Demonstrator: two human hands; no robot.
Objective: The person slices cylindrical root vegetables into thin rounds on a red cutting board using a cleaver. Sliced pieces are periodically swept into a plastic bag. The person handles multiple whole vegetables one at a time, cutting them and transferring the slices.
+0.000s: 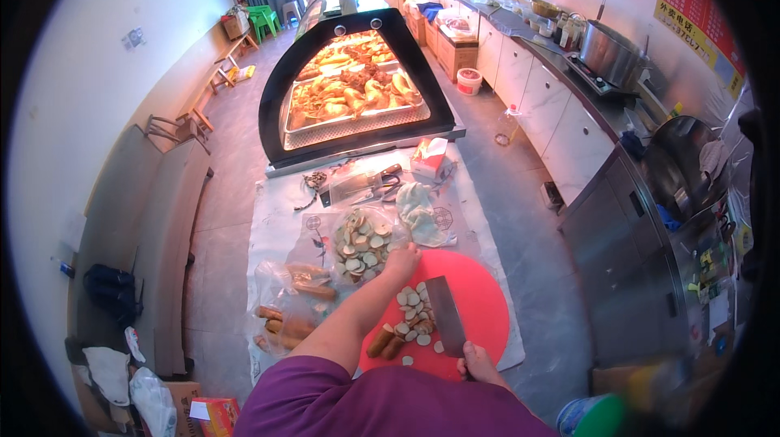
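Observation:
In my right hand (478, 364) is the handle of a cleaver (446, 318), its broad blade lying over a round red cutting board (481, 291). Pale round slices (415, 309) of a brown sausage-like food are heaped left of the blade, and a few lie loose. Two uncut brown pieces (385, 342) rest at the board's near left. My left hand (404, 261) reaches across to the board's far left edge, beside a clear plastic bag (364, 242) full of similar slices. Its fingers are hidden, so whether it grips the bag is unclear.
Bags of whole brown rolls (286, 324) lie left of the board. Beyond are a white cloth (420, 211), scissors (387, 187), a knife and a tissue box (429, 157). A lit display case (359, 83) of cooked poultry stands ahead. A counter with a steel pot (612, 56) runs along the right.

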